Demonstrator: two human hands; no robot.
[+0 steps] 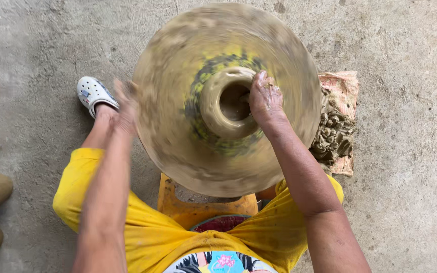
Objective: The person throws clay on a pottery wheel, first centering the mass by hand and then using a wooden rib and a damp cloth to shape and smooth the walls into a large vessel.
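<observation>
Right hand point(265, 101) cups wet clay pot point(228, 103) rim, fingers curled on wall; left hand point(126, 107) blurred at spinning wheel point(168, 151) edge, grip unclear. Clay looks soft, slippery, easily deformed; touch lightly.

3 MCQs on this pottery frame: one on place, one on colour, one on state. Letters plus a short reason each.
1. Where is the right hand?
A. on the clay vessel's rim
B. on the floor
C. on the stool

2. What colour is the shoe?
A. black
B. white
C. red

3. What state is the wheel disc in?
A. broken in half
B. covered by a cloth
C. motion-blurred, as if spinning

Answers:
1 A, its fingers rest on the right side of the clay vessel.
2 B, it is white, beside the blurred left hand.
3 C, its surface is smeared with blur, as is the left hand at its edge.
</observation>
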